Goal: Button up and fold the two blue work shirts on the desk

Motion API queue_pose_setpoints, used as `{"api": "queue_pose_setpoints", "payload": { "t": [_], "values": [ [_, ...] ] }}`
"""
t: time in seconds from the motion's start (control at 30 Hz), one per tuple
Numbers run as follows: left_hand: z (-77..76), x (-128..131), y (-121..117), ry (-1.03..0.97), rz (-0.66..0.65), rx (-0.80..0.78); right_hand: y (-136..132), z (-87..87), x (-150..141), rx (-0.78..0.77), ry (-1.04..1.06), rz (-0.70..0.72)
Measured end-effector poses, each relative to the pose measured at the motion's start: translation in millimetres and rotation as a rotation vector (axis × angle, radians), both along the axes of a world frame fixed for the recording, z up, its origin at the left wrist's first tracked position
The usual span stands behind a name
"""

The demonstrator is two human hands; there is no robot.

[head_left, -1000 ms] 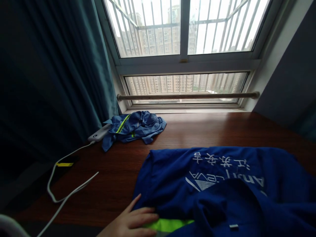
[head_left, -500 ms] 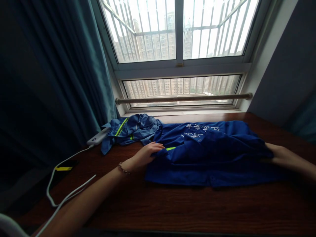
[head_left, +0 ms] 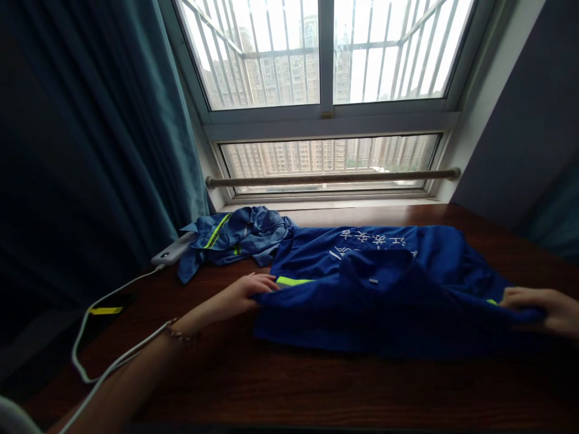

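Note:
A dark blue work jacket (head_left: 384, 307) lies across the wooden table, its collar raised near the middle. White characters are printed on the flat part behind the collar, and yellow-green strips show at both sides. My left hand (head_left: 253, 287) grips the jacket's left side, fingers closed over the cloth. At the far right, my right hand (head_left: 540, 304) is closed around the other side and lifts the fabric slightly. Both thumbs are partly hidden. A crumpled lighter blue garment (head_left: 253, 232) with yellow-green stripes lies behind my left hand, next to the jacket.
A white power bank (head_left: 172, 250) with a white cable (head_left: 113, 285) sits on the table (head_left: 316, 392) at left. Beside the cable is a dark flat object with a yellow strip (head_left: 106, 311). A curtain (head_left: 181, 150) hangs left of the barred window; a rail (head_left: 335, 179) crosses it.
My hands have moved apart, the right one further right and down. The jacket's upper layer is pulled wider and toward me, so its collar and the right-hand strip now show.

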State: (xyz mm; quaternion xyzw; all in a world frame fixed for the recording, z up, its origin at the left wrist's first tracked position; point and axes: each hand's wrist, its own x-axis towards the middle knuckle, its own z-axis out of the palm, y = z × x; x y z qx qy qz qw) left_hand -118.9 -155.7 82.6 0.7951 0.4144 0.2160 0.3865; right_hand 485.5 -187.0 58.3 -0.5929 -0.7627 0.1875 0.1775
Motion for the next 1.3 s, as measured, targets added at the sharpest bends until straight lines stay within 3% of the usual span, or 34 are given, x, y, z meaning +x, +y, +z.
{"api": "queue_pose_setpoints", "payload": {
  "t": [0.1,0.17,0.3,0.4,0.47,0.57,0.67,0.73,0.8,0.87,0.97,1.03,1.1,1.2,1.27,1.3],
  "values": [
    [5.0,-4,-14,0.279,-0.096,0.047,-13,-5.9,2,-0.215,-0.113,0.130],
    [13.3,6,-23,0.314,-0.095,0.109,-22,-0.8,-16,-0.129,-0.183,0.098],
    [17.7,55,-33,0.173,-0.067,0.102,-37,15.4,-93,-0.004,-0.188,0.236],
    [3.6,97,-28,-0.004,-0.001,-0.013,-39,19.7,-149,0.077,-0.144,0.302],
    [-5.6,119,-19,-0.118,0.040,-0.171,-36,19.7,-168,0.111,-0.080,0.306],
    [-7.3,137,-7,-0.205,-0.007,-0.426,-30,21.3,-171,0.054,0.091,0.273],
    [0.7,142,1,-0.233,-0.121,-0.639,-21,24.4,-161,-0.160,0.416,0.116],
    [2.7,143,4,-0.301,-0.070,-0.720,-13,21.2,-157,-0.341,0.679,0.008],
    [-2.1,146,7,-0.364,0.028,-0.785,-1,10.0,-155,-0.464,0.813,-0.052],
    [-12.4,149,10,-0.342,0.114,-0.853,12,-6.7,-155,-0.464,0.705,-0.096],
    [-25.4,152,14,-0.211,0.172,-0.875,26,-24.2,-154,-0.301,0.299,-0.110],
    [-24.9,153,15,-0.141,0.168,-0.794,27,-20.9,-156,-0.111,0.033,-0.095],
    [-16.9,153,15,-0.088,0.186,-0.558,22,-7.9,-161,0.175,-0.168,-0.101],
    [-3.3,156,8,-0.048,0.219,0.098,8,6.6,-176,0.556,-0.289,-0.003],
    [-2.4,157,1,0.035,0.090,0.470,0,0.7,-186,0.590,-0.321,0.147],
    [-5.7,158,-3,0.108,-0.008,0.574,-2,-6.8,-190,0.556,-0.340,0.204]
  ]
}}
